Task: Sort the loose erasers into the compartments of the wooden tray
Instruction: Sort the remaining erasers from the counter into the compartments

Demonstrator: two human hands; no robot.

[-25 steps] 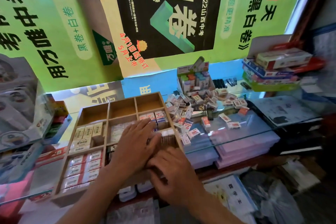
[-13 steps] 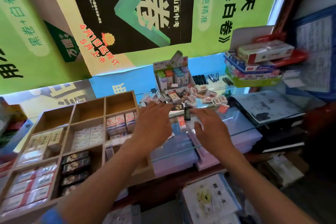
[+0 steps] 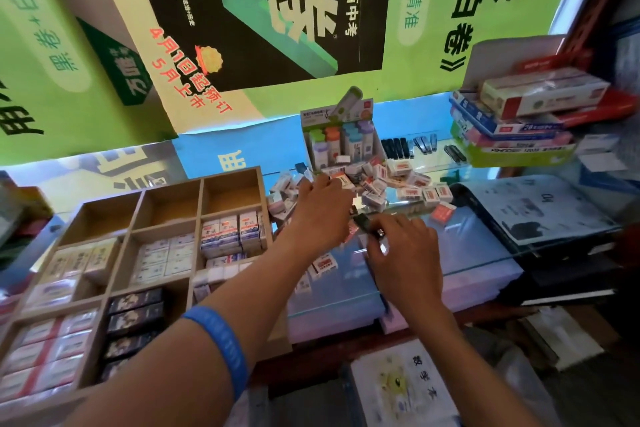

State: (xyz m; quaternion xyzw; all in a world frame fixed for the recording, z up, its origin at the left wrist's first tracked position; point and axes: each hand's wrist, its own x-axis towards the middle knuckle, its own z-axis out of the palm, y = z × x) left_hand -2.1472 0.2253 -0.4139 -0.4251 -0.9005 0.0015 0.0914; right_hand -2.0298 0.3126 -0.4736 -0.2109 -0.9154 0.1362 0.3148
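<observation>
We have both hands at the loose erasers heaped toward the bench's far edge beside the wooden tray, left hand fingers curled among them, right hand pinching a small dark eraser; they look light, stiff, wrapper-slick, best nipped across their long sides.

Wooden tray cut off left

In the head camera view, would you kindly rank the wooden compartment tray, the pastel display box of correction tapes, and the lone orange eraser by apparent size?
1. Wooden compartment tray, much the largest, though also nearest the camera.
2. Pastel display box of correction tapes.
3. Lone orange eraser, the smallest.
</observation>
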